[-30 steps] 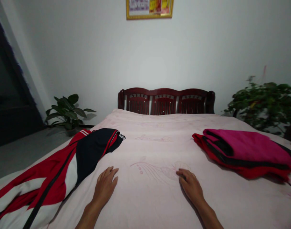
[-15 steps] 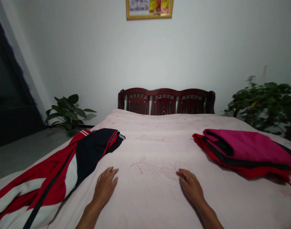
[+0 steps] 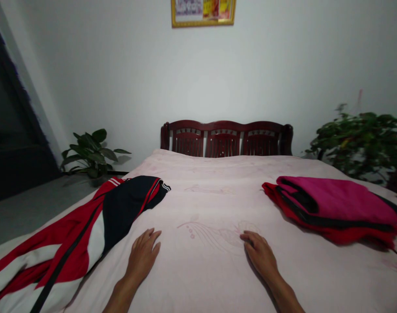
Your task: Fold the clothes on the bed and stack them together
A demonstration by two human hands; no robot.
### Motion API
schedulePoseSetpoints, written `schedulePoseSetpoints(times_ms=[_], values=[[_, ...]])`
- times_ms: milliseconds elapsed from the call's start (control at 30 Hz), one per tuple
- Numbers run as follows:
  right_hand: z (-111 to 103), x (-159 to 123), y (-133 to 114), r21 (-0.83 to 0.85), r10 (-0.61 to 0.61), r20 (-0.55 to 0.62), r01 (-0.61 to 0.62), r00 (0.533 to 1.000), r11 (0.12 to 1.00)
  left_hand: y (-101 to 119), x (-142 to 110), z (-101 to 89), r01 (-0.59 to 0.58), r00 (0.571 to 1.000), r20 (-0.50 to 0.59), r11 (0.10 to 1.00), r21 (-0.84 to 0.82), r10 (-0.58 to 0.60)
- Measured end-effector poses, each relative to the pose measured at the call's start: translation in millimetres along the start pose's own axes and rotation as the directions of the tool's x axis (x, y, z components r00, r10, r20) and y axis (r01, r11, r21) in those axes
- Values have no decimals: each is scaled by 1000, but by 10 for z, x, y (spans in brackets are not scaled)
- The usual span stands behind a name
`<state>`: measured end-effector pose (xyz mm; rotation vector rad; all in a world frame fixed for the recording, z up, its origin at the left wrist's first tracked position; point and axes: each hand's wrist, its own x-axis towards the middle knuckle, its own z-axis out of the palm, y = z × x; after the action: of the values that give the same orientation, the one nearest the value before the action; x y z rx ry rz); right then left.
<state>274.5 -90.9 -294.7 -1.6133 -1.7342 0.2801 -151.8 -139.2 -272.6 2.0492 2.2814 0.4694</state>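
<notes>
My left hand (image 3: 143,251) is open, palm down over the pale pink bedsheet (image 3: 198,274), with nothing in it. To its left lies a red, white and navy zip jacket (image 3: 70,243), spread at a slant, its striped cuff or hem pointing toward the headboard. My right hand (image 3: 259,251) is also open and holds nothing; its fingers point inward beside a printed flower pattern on the sheet. Farther right sits a folded magenta garment (image 3: 343,200) with dark lining, on top of a red garment (image 3: 342,238).
A dark red wooden headboard (image 3: 224,134) stands at the bed's far end, against a white wall. Potted plants flank the bed, a broad-leaved plant (image 3: 92,152) at left and a bushy plant (image 3: 361,139) at right. A gold-framed picture (image 3: 203,22) hangs above.
</notes>
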Motion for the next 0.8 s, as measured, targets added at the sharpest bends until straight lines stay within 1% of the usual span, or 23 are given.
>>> schedulePoseSetpoints(times_ms=[233, 400, 567, 800], values=[[-32, -2, -42, 9, 27, 16, -27, 1000, 1000, 4, -7, 3, 0, 1000, -4, 1000, 7, 0], [-40, -11, -61, 2, 19, 22, -19, 1000, 1000, 24, -16, -24, 7, 1000, 8, 1000, 10, -7], [-33, -5, -52, -5, 11, 19, -11, 1000, 1000, 12, -4, -8, -10, 1000, -13, 1000, 5, 10], [-31, -4, -46, -12, 18, 26, -17, 1000, 1000, 28, -16, -32, -10, 1000, -6, 1000, 14, 10]])
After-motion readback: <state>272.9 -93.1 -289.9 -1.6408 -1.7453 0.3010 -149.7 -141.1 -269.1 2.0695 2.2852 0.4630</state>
